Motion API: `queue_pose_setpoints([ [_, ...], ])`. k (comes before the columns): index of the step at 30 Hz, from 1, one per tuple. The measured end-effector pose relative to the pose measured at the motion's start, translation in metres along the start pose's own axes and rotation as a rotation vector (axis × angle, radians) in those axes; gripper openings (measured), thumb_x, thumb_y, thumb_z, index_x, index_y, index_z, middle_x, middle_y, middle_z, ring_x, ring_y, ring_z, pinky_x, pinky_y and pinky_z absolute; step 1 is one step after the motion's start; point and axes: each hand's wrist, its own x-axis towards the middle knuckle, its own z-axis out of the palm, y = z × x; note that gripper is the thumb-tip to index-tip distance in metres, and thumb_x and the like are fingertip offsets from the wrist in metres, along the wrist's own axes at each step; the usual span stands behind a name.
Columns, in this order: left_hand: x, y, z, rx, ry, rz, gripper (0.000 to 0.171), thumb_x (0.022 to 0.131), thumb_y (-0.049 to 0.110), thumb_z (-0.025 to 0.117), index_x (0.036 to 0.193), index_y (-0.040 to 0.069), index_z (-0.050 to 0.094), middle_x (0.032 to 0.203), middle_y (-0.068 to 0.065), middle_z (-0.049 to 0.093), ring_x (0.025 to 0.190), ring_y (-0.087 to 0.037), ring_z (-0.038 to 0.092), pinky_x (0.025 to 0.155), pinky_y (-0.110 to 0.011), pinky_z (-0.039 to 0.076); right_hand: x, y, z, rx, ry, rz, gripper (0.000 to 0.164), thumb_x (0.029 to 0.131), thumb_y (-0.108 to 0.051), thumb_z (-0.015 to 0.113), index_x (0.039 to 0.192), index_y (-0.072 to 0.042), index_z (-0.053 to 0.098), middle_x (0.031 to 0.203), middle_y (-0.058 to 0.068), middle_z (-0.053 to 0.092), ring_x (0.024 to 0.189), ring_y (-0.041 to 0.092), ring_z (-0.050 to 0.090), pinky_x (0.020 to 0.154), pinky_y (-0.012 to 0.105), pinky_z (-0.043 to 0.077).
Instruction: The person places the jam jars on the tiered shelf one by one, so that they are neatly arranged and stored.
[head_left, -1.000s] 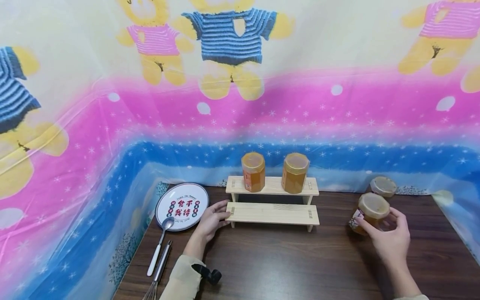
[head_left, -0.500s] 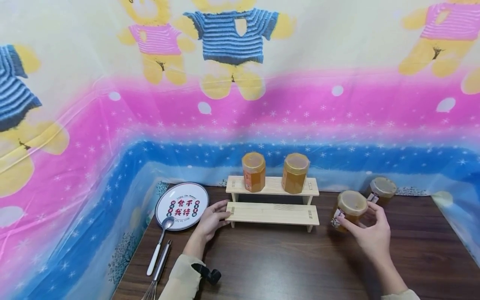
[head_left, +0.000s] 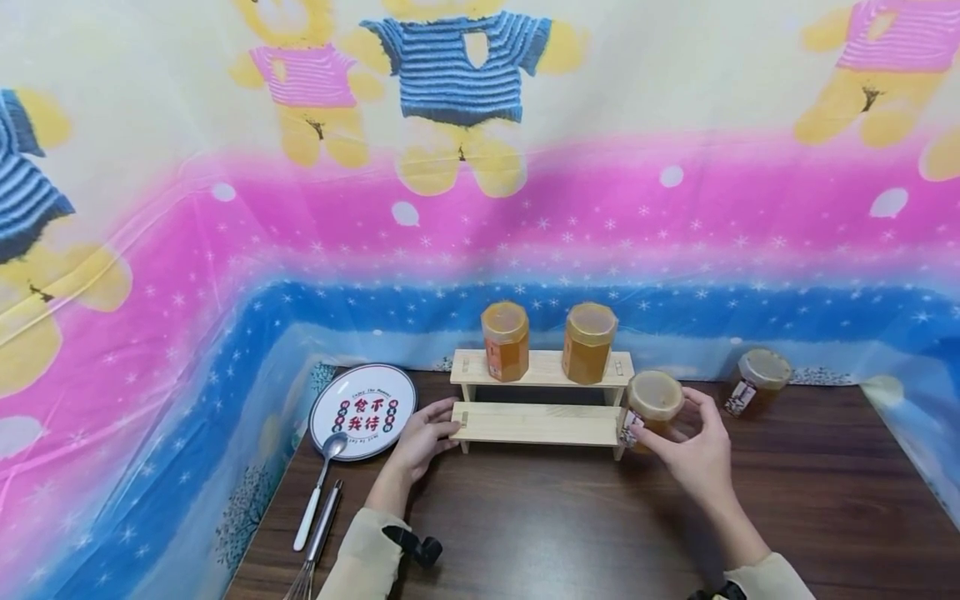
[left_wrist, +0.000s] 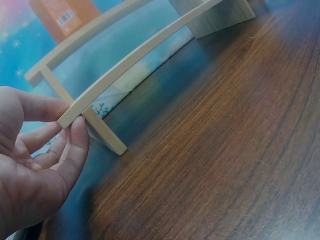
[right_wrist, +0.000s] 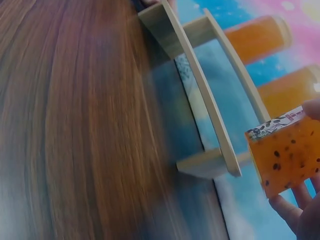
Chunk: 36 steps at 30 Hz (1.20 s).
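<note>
A two-step wooden rack (head_left: 543, 423) stands against the back cloth. My left hand (head_left: 422, 440) pinches the left end of its lower step, the thumb and a finger on either side of the board in the left wrist view. Two amber jars (head_left: 506, 343) stand apart on the upper step. My right hand (head_left: 699, 450) grips a third jar (right_wrist: 287, 155) by its sides, raised beside the right end of the lower step. Dark seeds show in its orange filling, and a patterned label runs along one side.
Another labelled jar (head_left: 761, 379) stands on the brown table (head_left: 555, 525) at the back right. On the left are a white plate with red lettering (head_left: 363, 400), a white-handled spoon (head_left: 318, 492) leaning on it, and a metal whisk (head_left: 324, 525).
My right hand has carried the jar leftwards from beside the back-right jar to the right end of the rack. The left hand has stayed on the rack.
</note>
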Motion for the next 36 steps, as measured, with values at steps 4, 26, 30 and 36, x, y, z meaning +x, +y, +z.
queue_pose_setpoints([
  [4,0.000,-0.001,0.000,-0.002,-0.005,0.005,0.060,0.096,0.003,0.065,0.153,-0.002,0.046,0.141,-0.026,0.056,0.104,-0.024,0.066,0.084,-0.035,0.056,-0.001,-0.002,0.014,0.029,-0.037,-0.015,0.081,0.074,-0.017,0.097,0.141,-0.011,0.052,0.123,0.006,0.059,0.110,0.018,0.063,0.087,0.017,0.054],
  [26,0.000,-0.001,0.001,0.000,0.015,0.004,0.059,0.097,0.003,0.064,0.153,0.000,0.047,0.139,-0.023,0.058,0.102,-0.022,0.067,0.082,-0.034,0.056,-0.004,-0.033,0.093,0.160,-0.171,-0.070,0.080,0.070,-0.023,0.100,0.136,-0.014,0.056,0.123,0.009,0.063,0.115,0.024,0.060,0.095,0.051,0.055],
  [30,0.000,-0.001,0.001,0.001,0.010,0.007,0.059,0.097,0.003,0.064,0.153,-0.001,0.047,0.138,-0.023,0.058,0.102,-0.023,0.067,0.082,-0.034,0.056,-0.005,-0.037,0.105,0.166,-0.200,-0.078,0.080,0.070,-0.026,0.099,0.136,-0.015,0.055,0.124,0.009,0.062,0.116,0.025,0.060,0.096,0.051,0.055],
  [36,0.000,-0.001,0.000,-0.010,0.005,0.005,0.059,0.097,0.002,0.064,0.153,0.000,0.047,0.139,-0.023,0.058,0.105,-0.026,0.066,0.083,-0.034,0.057,-0.006,-0.040,0.121,0.179,-0.236,-0.071,0.080,0.071,-0.030,0.099,0.137,-0.018,0.055,0.125,0.006,0.061,0.117,0.023,0.059,0.098,0.051,0.054],
])
